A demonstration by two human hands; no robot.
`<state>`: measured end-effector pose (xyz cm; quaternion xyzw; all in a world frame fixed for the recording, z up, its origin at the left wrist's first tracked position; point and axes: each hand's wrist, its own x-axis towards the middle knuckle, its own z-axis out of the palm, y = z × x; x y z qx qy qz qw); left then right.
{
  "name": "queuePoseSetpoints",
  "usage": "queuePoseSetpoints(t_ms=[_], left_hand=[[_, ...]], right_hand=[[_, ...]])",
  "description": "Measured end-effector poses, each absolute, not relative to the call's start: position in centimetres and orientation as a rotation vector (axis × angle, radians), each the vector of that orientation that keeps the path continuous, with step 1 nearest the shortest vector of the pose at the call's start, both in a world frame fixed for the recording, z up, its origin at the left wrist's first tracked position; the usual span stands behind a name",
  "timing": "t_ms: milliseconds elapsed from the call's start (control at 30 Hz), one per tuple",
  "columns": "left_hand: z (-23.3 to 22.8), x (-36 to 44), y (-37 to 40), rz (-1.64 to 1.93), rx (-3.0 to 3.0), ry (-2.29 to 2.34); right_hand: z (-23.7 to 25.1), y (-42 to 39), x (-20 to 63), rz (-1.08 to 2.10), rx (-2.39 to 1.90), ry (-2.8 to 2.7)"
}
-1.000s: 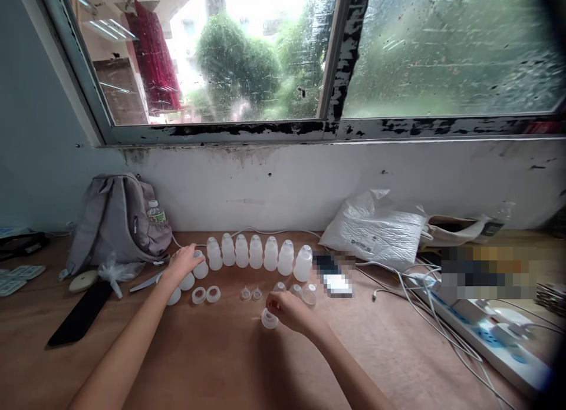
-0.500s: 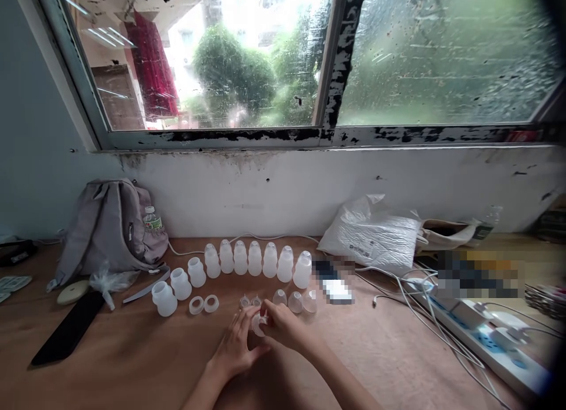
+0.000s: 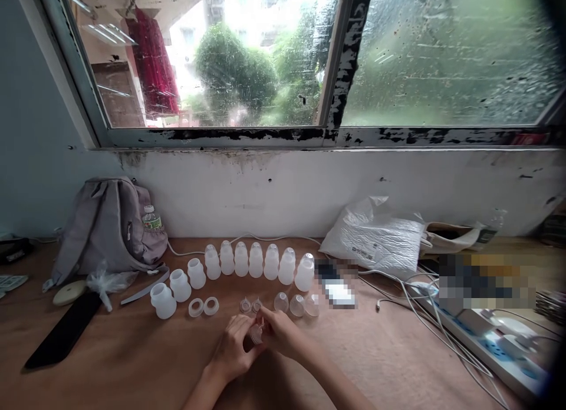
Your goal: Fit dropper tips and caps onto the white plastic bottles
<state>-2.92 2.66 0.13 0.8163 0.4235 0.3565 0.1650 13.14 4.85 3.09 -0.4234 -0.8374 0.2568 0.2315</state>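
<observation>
My left hand [image 3: 234, 346] and my right hand [image 3: 285, 334] meet at the front middle of the table. Between them is a small translucent round piece, which looks like a baby-bottle collar with a nipple [image 3: 255, 334]. My left fingers curl round its side, while my right fingertips pinch it from above; the fingers partly cover it. Just beyond my hands stand two clear bottle nipples [image 3: 245, 306]. Two white collar rings [image 3: 196, 307] lie to the left, and three clear dome caps [image 3: 297, 306] to the right.
Behind is an arc of capped baby bottles [image 3: 255, 260], with three uncapped bottles [image 3: 163, 301] at its left end. A grey backpack [image 3: 104, 233], a black flat object [image 3: 64, 333], a plastic parcel [image 3: 375, 239], cables and a power strip [image 3: 490, 345] surround the work area.
My hands have drawn slightly nearer, away from the two nipples, with the small piece between them now tilted. The view has shifted a little.
</observation>
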Motion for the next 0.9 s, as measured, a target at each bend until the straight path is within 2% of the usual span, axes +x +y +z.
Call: queuePoseSetpoints(t_ms=[233,433,667,767,900], left_hand=[[0.2,-4.2,3.1,1.035,2.435,1.287],[-1.3,-7.0,4.9,1.164,2.445,1.78],[-3.0,-7.3,5.8,0.949,2.299,2.266],[-2.1,-6.3,5.2,1.076,2.283,2.234],[-0.5,-3.7,4.0,1.129,2.469,1.746]], right_hand=[[4.3,5.2,14.6,0.706,-1.154,-2.387],[5.2,6.2,15.8,0.471,-1.332,-2.267],[4.4,7.4,15.5,0.256,-1.451,-2.21],[3.9,7.9,15.0,0.2,-1.512,-2.237],[3.4,8.3,14.1,0.127,-1.559,-2.3]])
